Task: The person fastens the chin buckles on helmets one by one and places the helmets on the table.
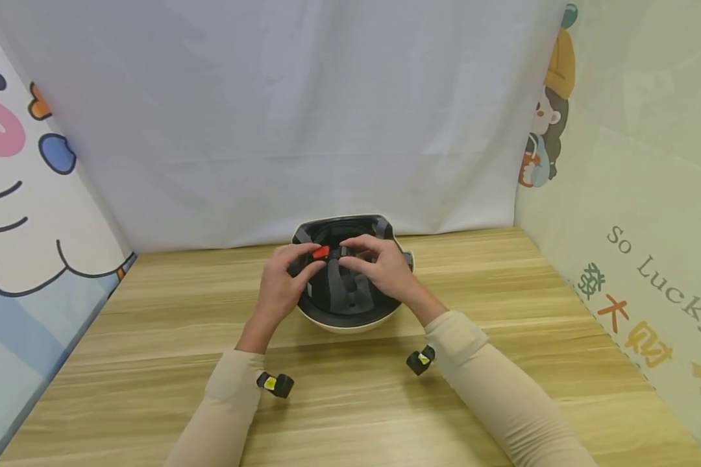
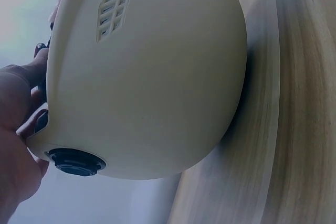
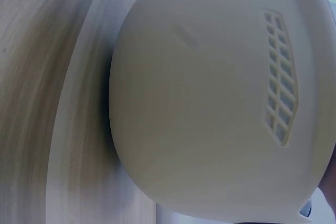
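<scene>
A cream helmet (image 1: 350, 328) lies upside down on the wooden table, its black lining and grey straps (image 1: 343, 295) facing up. Over its opening, my left hand (image 1: 282, 279) pinches a red buckle piece (image 1: 321, 252) between thumb and fingers. Opposite it, my right hand (image 1: 385, 263) pinches a black buckle piece (image 1: 343, 251), a small gap away from the red one. Both wrist views are mostly filled by the helmet's smooth shell (image 2: 157, 77) with its slotted vent (image 3: 281, 77); the buckle pieces are largely hidden there.
The wooden table (image 1: 152, 389) runs up to a white cloth backdrop (image 1: 269, 130). Printed panels stand at the left and right (image 1: 648, 227). A small black wrist camera sits at each cuff, the left one (image 1: 276, 384) and the right one (image 1: 420, 360) just above the table.
</scene>
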{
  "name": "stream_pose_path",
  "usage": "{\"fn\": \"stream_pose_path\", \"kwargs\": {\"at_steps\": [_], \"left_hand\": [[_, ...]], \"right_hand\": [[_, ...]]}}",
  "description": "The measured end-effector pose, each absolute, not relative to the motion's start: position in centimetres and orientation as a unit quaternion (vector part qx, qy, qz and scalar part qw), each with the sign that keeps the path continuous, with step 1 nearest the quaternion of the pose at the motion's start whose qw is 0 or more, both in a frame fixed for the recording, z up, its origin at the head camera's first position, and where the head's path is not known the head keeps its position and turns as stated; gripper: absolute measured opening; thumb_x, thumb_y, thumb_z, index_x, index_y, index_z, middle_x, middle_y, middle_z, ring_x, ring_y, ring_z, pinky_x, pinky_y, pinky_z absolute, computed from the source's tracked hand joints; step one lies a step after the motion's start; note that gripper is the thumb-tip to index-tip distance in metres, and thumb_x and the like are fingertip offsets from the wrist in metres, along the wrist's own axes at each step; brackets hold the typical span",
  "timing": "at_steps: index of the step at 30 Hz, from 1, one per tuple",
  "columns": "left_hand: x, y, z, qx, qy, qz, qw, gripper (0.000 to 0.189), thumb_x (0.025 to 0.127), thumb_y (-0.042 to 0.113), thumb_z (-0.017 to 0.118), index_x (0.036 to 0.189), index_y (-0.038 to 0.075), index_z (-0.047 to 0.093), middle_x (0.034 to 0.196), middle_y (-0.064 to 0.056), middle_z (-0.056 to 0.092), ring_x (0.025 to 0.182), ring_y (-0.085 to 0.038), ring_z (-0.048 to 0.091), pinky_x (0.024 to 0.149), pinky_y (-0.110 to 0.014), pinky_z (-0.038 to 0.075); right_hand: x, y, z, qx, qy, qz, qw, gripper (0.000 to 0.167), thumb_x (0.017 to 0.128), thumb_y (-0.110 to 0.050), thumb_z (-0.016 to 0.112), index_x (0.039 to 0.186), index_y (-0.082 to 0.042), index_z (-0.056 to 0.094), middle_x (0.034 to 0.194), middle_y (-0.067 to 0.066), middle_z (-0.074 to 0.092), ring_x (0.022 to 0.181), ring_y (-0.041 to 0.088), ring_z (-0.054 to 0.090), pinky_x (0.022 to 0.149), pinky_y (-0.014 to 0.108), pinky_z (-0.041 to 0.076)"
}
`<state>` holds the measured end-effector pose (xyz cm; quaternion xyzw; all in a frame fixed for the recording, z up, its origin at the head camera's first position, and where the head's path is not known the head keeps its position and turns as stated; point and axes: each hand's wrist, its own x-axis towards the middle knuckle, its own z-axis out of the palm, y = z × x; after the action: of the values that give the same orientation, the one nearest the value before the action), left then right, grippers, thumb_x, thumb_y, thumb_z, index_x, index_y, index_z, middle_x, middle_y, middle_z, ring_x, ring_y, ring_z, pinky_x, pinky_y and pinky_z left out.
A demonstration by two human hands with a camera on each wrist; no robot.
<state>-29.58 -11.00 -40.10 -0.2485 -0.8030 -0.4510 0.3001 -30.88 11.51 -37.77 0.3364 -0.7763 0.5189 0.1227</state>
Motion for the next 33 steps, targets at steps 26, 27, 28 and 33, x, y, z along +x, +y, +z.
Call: {"fn": "stream_pose_path", "kwargs": {"at_steps": [26,27,28,33], "left_hand": [[-29.54,-11.03,-39.77,-0.267,-0.798,-0.481,0.247,0.03,0.09,0.01,0.075,0.118,0.0,0.07,0.125,-0.02,0.066,0.126,-0.035,0.055,0.107,-0.05,0.04],[-29.51,-11.05,-39.8,-0.26,-0.801,-0.48,0.244,0.031,0.09,0.011,0.076,0.118,0.001,0.071,0.125,-0.021,0.066,0.125,-0.035,0.055,0.106,-0.05,0.041],[-29.48,-11.08,-39.82,-0.256,-0.804,-0.479,0.243,0.031,0.089,0.011,0.076,0.117,0.0,0.072,0.124,-0.022,0.066,0.125,-0.035,0.056,0.105,-0.051,0.041],[-29.47,-11.22,-39.86,-0.259,-0.801,-0.475,0.257,0.032,0.085,0.01,0.08,0.115,0.0,0.073,0.119,-0.02,0.068,0.119,-0.034,0.059,0.101,-0.049,0.044]], "right_hand": [[-30.66,11.82,-37.73,0.322,-0.769,0.545,0.088,0.028,0.092,-0.009,0.073,0.119,-0.001,0.07,0.114,0.01,0.07,0.098,0.022,0.066,0.084,0.041,0.055],[-30.63,11.83,-37.74,0.319,-0.77,0.547,0.085,0.029,0.092,-0.009,0.074,0.119,-0.001,0.07,0.113,0.01,0.07,0.097,0.022,0.066,0.083,0.04,0.055],[-30.61,11.84,-37.76,0.317,-0.77,0.548,0.082,0.029,0.091,-0.009,0.074,0.119,-0.001,0.07,0.114,0.01,0.07,0.097,0.022,0.066,0.083,0.04,0.055],[-30.59,11.83,-37.82,0.31,-0.771,0.552,0.073,0.03,0.088,-0.008,0.077,0.116,0.002,0.071,0.11,0.014,0.071,0.089,0.021,0.066,0.077,0.031,0.054]]}}
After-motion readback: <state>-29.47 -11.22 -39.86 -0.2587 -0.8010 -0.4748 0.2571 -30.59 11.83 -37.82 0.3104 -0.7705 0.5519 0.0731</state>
